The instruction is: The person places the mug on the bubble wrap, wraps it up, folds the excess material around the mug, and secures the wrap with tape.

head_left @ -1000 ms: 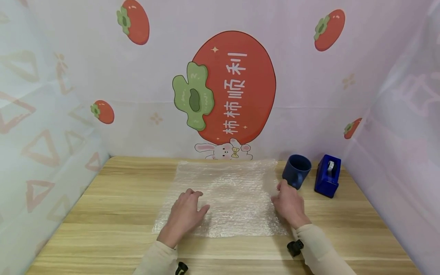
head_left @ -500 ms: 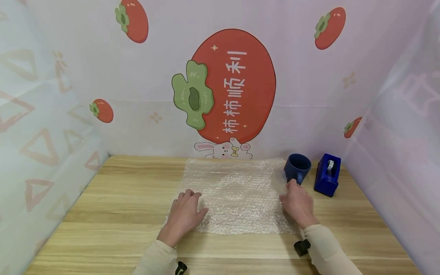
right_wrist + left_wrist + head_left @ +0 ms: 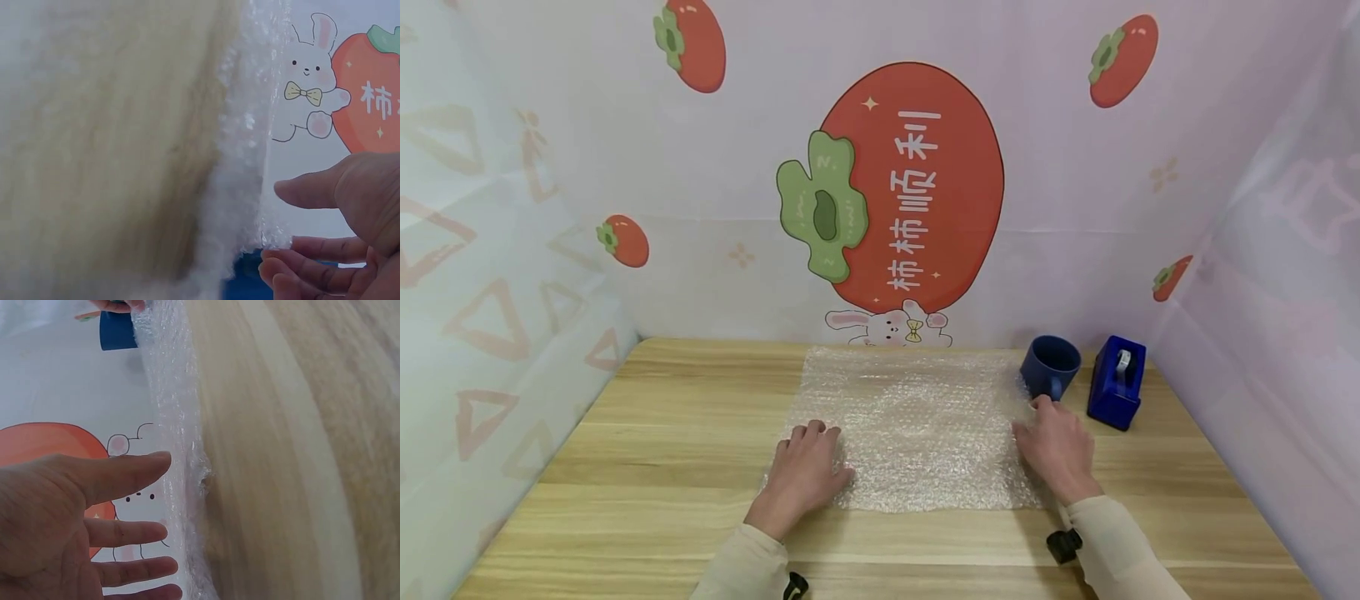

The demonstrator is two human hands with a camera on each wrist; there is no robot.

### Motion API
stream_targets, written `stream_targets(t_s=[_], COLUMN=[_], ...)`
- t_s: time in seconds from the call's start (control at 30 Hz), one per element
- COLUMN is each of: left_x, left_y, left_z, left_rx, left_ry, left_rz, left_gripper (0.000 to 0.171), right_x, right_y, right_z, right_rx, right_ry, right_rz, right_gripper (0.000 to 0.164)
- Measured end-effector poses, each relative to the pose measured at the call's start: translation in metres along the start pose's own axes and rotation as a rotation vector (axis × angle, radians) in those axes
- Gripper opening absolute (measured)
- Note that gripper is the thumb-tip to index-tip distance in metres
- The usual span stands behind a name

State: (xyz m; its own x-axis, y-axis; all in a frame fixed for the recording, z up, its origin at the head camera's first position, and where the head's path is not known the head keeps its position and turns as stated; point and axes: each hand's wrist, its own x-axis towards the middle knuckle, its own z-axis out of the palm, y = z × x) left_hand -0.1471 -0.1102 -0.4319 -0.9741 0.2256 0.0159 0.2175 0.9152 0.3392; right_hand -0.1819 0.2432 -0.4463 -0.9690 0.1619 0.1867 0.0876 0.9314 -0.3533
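Observation:
A clear sheet of bubble wrap (image 3: 925,433) lies flat on the wooden table. My left hand (image 3: 806,471) is over its left side, palm down. In the left wrist view that hand's fingers (image 3: 134,532) are straight and spread, with tips close to the wrap. At the sheet's right edge is my right hand (image 3: 1056,442). The right wrist view shows its thumb (image 3: 309,190) held apart from the fingers, whose tips meet the wrap's edge. A dark blue mug (image 3: 1049,367) stands upright just beyond the right hand, its handle toward the hand.
Right of the mug stands a blue tape dispenser (image 3: 1117,383) with a roll in it. A printed cloth (image 3: 1075,183) with persimmons and a rabbit hangs behind the table, and more cloth hangs at both sides.
The bubble wrap has slid right along with my right hand, up to the mug. My left hand has stayed nearly in place, its fingers lowering slightly.

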Motion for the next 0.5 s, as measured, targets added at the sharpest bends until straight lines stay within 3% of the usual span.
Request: stream_targets(t_s=[0.27,0.5], left_x=[-0.001,0.001], left_y=[-0.001,-0.002], left_z=[0.003,0.005], left_rx=[-0.009,-0.015], left_ry=[-0.031,-0.036], left_rz=[-0.011,-0.013], left_gripper=[0.042,0.046], right_x=[-0.006,-0.003], right_y=[0.003,0.01], right_z=[-0.007,-0.009], right_rx=[0.023,0.112], right_ry=[0.116,0.347], right_rz=[-0.048,-0.099], right_gripper=[0.034,0.026])
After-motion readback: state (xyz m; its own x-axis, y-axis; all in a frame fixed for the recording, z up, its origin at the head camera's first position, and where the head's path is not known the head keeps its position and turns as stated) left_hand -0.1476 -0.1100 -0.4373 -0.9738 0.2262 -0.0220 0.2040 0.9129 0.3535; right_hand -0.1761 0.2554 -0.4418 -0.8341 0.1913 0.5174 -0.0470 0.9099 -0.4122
